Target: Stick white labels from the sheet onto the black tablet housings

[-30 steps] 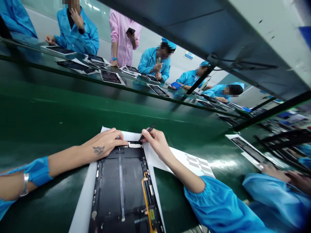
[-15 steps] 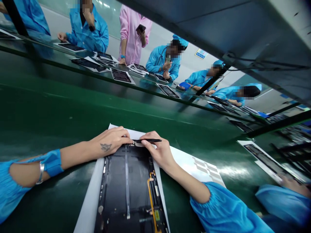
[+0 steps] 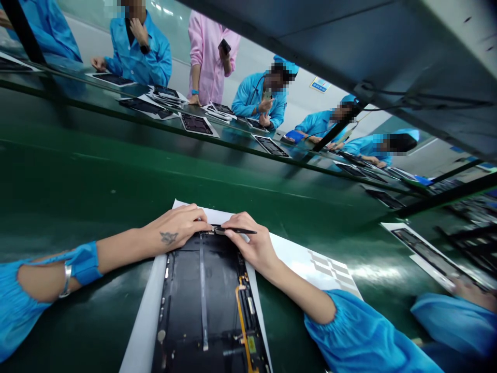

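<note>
An opened tablet housing, black inside, lies on a white sheet in front of me. A grey strip runs down its middle and an orange flex cable along its right side. My left hand rests at the far edge of the housing, fingertips closed at a small part that I cannot make out. My right hand pinches dark tweezers, their tip pointing left to the same spot, close to my left fingertips.
Across the green bench, several co-workers in blue and one in pink are at a glass-topped shelf holding more housings. At right, another person's hand touches a housing on paper. A metal panel hangs overhead.
The tweezers in my right hand have tilted slightly, their back end lower and a little further left. My left hand stays nearly still at the far edge of the housing.
</note>
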The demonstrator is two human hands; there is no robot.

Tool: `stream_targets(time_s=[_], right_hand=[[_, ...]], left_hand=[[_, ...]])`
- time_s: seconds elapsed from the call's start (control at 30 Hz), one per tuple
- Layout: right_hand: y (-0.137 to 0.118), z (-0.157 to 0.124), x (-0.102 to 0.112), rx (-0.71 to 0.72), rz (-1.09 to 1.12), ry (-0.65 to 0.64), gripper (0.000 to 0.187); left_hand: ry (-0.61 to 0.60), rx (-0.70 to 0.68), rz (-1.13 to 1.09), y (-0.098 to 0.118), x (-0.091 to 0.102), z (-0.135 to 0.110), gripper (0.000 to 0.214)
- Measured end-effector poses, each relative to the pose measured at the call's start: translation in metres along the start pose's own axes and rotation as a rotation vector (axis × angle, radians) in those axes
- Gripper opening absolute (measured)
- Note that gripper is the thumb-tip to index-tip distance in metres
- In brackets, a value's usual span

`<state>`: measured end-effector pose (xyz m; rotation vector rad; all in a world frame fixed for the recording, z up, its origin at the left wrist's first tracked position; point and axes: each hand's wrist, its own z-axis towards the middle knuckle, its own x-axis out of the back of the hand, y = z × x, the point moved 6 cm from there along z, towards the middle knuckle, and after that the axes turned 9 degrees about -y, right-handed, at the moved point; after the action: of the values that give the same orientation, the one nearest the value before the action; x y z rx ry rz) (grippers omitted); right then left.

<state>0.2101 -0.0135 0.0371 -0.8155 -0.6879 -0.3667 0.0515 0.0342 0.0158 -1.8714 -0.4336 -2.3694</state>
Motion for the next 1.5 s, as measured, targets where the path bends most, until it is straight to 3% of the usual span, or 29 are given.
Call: stream_targets(time_s=[0.1,0.3,0.43,0.7,0.87,1.33,1.5], right_hand=[[0.005,-0.003,0.005,-0.084,0.094,0.001,0.021],[0.048,-0.032,0.028,-0.61,0.389,0.226,0.037],[0.061,-0.043,0.03,-0.74,0.547,0.284,0.042],[0.053,-0.037,0.025,-0.725,0.49,0.251,0.044],[0.053,-0.039,0.024,-0.686,0.514,0.301,0.042],[0.051,-0.037,0.023,-0.647,0.408,0.229,0.039],[0.052,-0.037,0.024,-0.649,0.398,0.234,0.04]], left_hand=[[0.025,-0.019,0.005,-0.001,-0.002,0.0,0.037],[-0.044,-0.038,0.03,0.002,-0.002,0.001,0.056],[-0.067,-0.027,0.038,0.001,-0.002,0.001,0.066],[-0.039,-0.042,0.065,-0.004,-0.011,0.0,0.067],[-0.068,-0.026,0.086,-0.004,-0.01,0.001,0.07],[-0.009,-0.048,0.078,-0.004,-0.009,0.001,0.065],[-0.063,-0.031,0.083,0.0,-0.005,0.0,0.067]])
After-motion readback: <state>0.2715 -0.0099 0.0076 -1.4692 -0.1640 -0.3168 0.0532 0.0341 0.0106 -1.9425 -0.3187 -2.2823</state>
